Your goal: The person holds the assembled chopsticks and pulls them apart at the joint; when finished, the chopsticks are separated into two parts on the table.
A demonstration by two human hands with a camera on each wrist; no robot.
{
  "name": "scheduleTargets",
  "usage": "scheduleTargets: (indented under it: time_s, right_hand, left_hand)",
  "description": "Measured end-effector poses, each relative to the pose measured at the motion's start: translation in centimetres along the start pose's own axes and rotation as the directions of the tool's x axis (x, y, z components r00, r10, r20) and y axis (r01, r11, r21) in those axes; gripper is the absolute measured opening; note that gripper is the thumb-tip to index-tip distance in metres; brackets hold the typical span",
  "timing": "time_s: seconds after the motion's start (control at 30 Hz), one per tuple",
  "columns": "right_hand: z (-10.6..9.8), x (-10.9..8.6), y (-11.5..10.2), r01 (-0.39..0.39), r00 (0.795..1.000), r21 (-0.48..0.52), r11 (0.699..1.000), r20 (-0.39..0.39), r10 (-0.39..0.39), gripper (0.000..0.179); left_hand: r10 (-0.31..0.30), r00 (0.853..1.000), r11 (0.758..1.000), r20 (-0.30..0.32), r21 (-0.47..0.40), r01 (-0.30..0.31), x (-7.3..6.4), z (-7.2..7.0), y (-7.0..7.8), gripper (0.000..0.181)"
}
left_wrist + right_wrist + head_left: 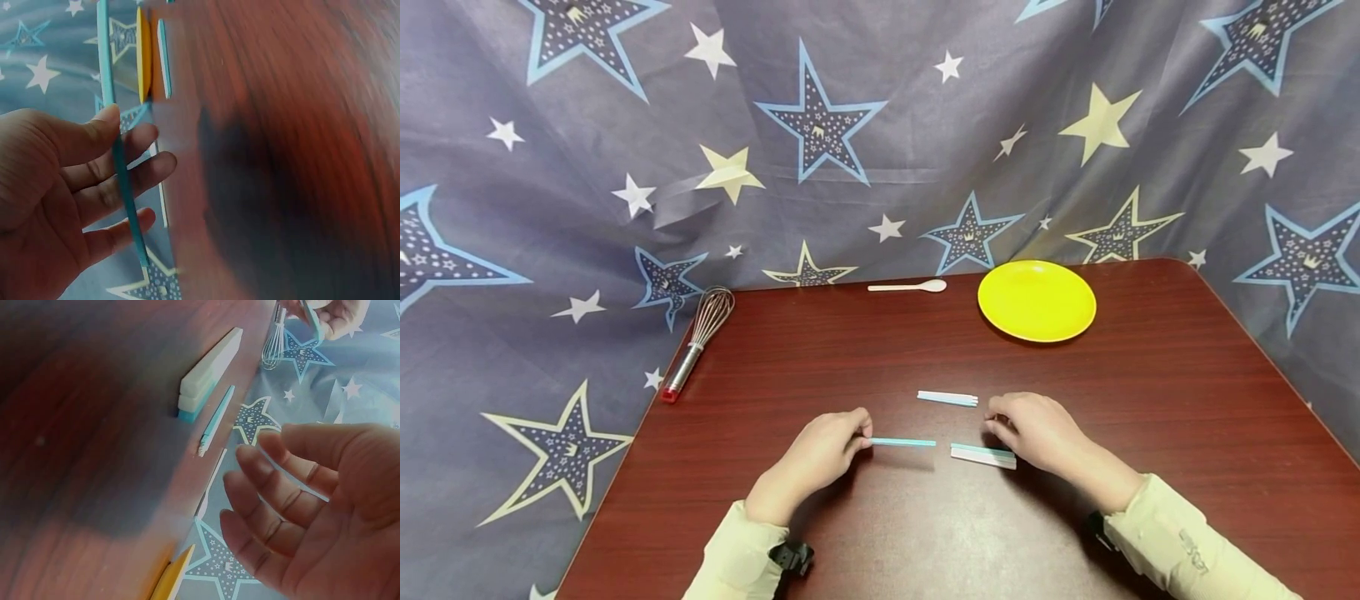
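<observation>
A thin teal stick (107, 56) is pinched between the thumb and fingers of my left hand (829, 446). In the head view the stick points right from the fingertips, above the tabletop. My right hand (1037, 429) holds nothing, its fingers loosely bent over the table, as the right wrist view also shows. Just left of it lies a stack of white, pale green and teal bars (983, 456). Behind that stack sits a small bundle of slim white and light blue sticks (947, 398).
A yellow plate (1037, 302) lies at the back right of the dark red table (1187, 375). Near the back edge is a white spoon (910, 286). A whisk (698, 343) with a red handle end lies along the left edge, before a star-patterned curtain (880, 150).
</observation>
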State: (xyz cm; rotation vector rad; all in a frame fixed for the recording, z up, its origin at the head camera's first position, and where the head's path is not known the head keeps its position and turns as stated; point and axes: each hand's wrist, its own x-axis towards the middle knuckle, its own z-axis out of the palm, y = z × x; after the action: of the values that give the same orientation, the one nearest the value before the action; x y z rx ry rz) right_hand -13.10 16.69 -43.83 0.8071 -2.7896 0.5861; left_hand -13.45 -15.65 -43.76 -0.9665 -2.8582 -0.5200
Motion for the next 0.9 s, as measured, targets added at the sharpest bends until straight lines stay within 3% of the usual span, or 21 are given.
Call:
scheduleTargets:
  time_s: [0.1, 0.27, 0.6, 0.9]
  right_hand:
    - [0.0, 0.2, -0.2, 0.03, 0.999, 0.02, 0.999, -0.017, -0.03, 0.017]
    - [0.1, 0.4, -0.8, 0.063, 0.998, 0.076, 0.995, -0.012, -0.062, 0.001]
    - [0.2, 0.4, -1.8, 0.136, 0.989, 0.161, 0.978, 0.042, -0.145, 0.012]
    - [0.2, 0.4, -2.1, 0.178, 0.979, 0.195, 0.964, 0.06, -0.193, 0.009]
  left_hand:
    - [0.008, 1.0, 1.0, 0.002, -0.012, -0.008, 0.6, 0.4, 0.8, 0.018]
    - [0.045, 0.999, 0.999, -0.008, -0.019, -0.045, 1.5, 1.2, 2.3, 0.016]
    - [0.109, 0.993, 0.993, -0.047, -0.029, -0.111, 3.1, 2.6, 4.5, 0.014]
    - [0.121, 0.99, 0.992, -0.069, -0.032, -0.124, 4.0, 3.3, 5.7, 0.013]
